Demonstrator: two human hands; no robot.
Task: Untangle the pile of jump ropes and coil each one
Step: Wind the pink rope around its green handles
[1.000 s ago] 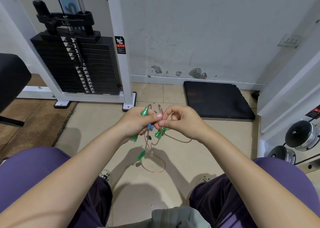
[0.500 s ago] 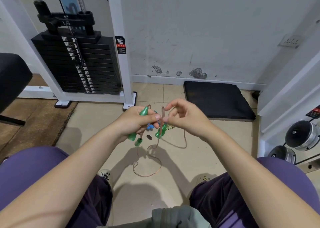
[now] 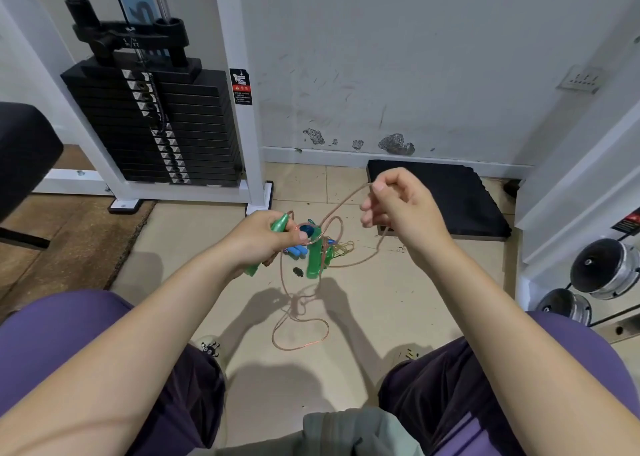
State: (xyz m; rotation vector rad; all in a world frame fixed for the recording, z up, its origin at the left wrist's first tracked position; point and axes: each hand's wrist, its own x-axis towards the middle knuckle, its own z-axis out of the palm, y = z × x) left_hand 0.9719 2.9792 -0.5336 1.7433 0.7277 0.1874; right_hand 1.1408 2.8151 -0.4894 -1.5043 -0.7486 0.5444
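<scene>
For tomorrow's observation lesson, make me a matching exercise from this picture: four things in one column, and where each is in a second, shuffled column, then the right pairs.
Column one:
1. green handle
2. pinkish cord
3. blue handles
4. black mat

Column two:
A. pinched in the right hand
B. flat on the floor by the wall
C. gripped in the left hand
D. just right of the left hand's fingers

Pairs: 1-C, 2-A, 3-D, 4-B

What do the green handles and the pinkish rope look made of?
Green handle in the left hand: likely translucent moulded plastic, glossy with light showing through. Rope pinched by the right hand: probably clear PVC cord, thin, shiny, holding springy loops.
</scene>
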